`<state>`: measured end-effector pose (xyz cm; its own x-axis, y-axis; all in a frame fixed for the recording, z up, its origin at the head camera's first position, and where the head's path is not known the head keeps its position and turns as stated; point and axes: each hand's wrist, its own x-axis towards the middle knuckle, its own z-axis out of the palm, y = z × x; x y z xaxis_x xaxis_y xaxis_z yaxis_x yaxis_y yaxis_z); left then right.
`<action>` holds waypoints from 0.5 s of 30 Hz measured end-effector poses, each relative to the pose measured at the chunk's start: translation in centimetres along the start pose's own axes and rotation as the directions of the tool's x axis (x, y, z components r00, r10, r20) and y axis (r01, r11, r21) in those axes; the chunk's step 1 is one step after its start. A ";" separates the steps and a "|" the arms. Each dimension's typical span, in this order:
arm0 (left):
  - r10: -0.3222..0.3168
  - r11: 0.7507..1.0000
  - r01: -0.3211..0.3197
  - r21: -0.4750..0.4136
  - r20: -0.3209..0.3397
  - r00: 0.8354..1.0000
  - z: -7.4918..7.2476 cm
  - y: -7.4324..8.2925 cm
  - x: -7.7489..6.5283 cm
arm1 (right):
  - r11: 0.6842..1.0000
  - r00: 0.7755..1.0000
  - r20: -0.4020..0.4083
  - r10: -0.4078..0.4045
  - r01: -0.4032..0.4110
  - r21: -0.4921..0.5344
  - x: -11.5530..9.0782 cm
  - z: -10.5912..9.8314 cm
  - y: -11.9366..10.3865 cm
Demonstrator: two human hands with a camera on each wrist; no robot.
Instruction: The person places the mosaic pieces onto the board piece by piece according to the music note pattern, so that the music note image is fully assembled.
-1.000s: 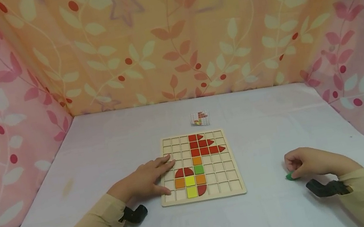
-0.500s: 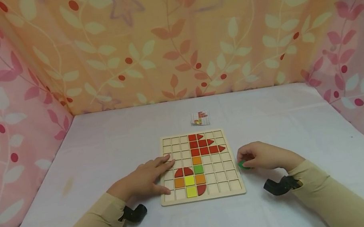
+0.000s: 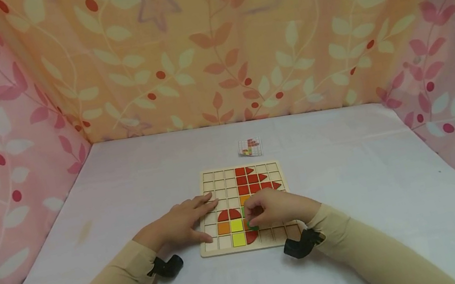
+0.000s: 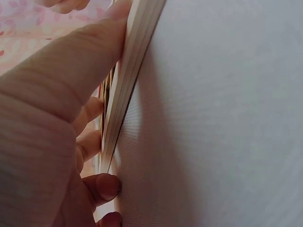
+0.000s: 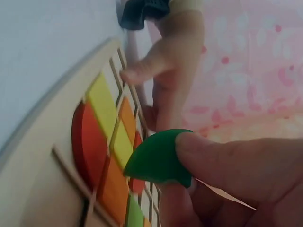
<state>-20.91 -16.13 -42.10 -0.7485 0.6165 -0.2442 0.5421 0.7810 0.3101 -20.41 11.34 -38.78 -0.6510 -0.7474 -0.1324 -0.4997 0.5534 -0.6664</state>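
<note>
A wooden grid board (image 3: 211,192) lies flat on the table, some of its cells filled with coloured pieces. Fingers spread, my left hand (image 3: 178,226) rests along the board's left edge, its thumb (image 4: 80,61) against the side in the left wrist view. Over the lower middle of the grid, my right hand (image 3: 279,208) pinches a green quarter-circle piece (image 5: 154,158) between thumb and finger. Beneath that piece are an orange square (image 5: 113,187), a red quarter-circle (image 5: 87,142) and a yellow square (image 5: 102,101). The right hand partly covers the green square (image 5: 136,210) in the head view.
Behind the board lies a small printed card (image 3: 250,147) with a coloured grid pattern. Red pieces (image 3: 242,180) with pointed ends fill rows at the top of the grid. A white cloth (image 3: 371,152) covers the table, and patterned fabric (image 3: 210,43) stands around its back and sides.
My right hand has come left from the table's right side to over the board, carrying the green quarter-circle piece. The left hand has stayed in place.
</note>
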 end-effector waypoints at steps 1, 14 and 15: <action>0.006 1.000 -0.006 0.004 -0.002 1.000 0.0 0.0 0.0 | 1.000 1.000 0.004 -0.009 0.009 0.007 0.3 0.3 -0.3; 0.066 0.998 -0.066 0.001 -0.022 0.998 0.2 -0.7 0.1 | 0.998 0.996 0.058 -0.062 0.061 0.023 3.4 2.4 -2.1; 0.068 0.998 -0.068 0.002 -0.023 0.997 0.2 -0.7 0.1 | 0.998 0.996 0.060 -0.066 0.066 0.016 3.6 2.4 -2.2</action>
<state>-21.24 -16.59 -42.54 -0.7181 0.6660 -0.2017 0.5927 0.7373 0.3243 -20.26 6.50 -39.55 -0.5812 -0.8031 -0.1314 -0.5319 0.4971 -0.6856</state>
